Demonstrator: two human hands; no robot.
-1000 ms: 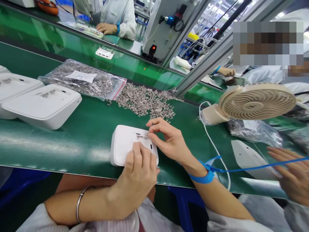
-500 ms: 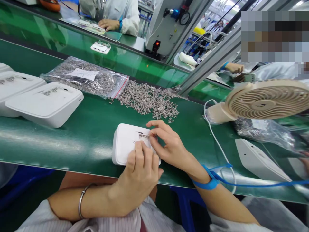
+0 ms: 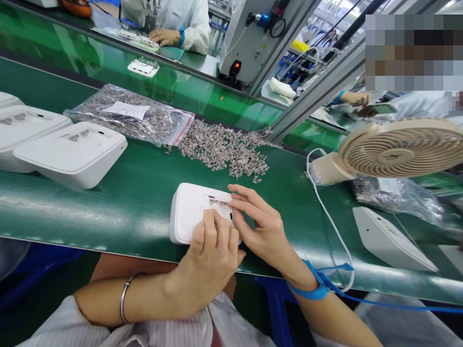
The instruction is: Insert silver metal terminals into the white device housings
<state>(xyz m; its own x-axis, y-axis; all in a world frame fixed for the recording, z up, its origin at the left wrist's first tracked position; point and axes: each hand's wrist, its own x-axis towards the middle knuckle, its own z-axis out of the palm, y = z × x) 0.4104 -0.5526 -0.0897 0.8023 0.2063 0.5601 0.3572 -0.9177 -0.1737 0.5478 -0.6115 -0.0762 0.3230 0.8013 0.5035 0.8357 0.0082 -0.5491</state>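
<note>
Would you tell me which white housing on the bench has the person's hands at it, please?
The middle white housing, below the metal pieces: left hand and right hand are at it; neither touches the leftmost housings or the rightmost housing.

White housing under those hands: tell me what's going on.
A person has both hands at the white housing on a green bench. The left hand lies over its near side; the right hand has its fingertips by the small metal parts in its top. Whether it grips one can't be told. Beyond sit a loose pile of metal pieces and a clear bag of similar ones; more white housings lie to the left.
</note>
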